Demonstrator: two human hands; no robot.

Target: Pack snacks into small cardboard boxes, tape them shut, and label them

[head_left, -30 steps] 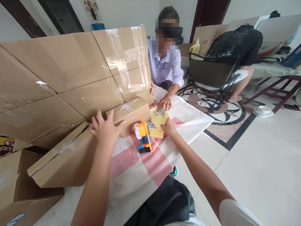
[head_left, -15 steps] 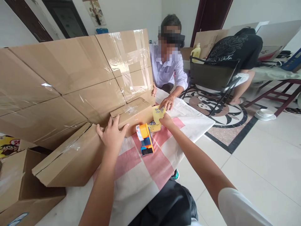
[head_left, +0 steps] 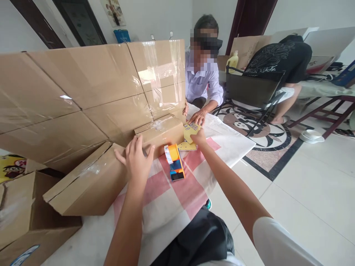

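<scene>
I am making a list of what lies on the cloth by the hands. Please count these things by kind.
Small cardboard boxes: 2
Tape dispenser: 1
Yellow sheets: 2
Total: 5

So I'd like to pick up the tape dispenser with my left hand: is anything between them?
Nothing visible. The left hand rests open on the cardboard box, and only bare checked cloth lies between it and the tape dispenser. The right hand holds a yellow card beyond the dispenser.
</scene>
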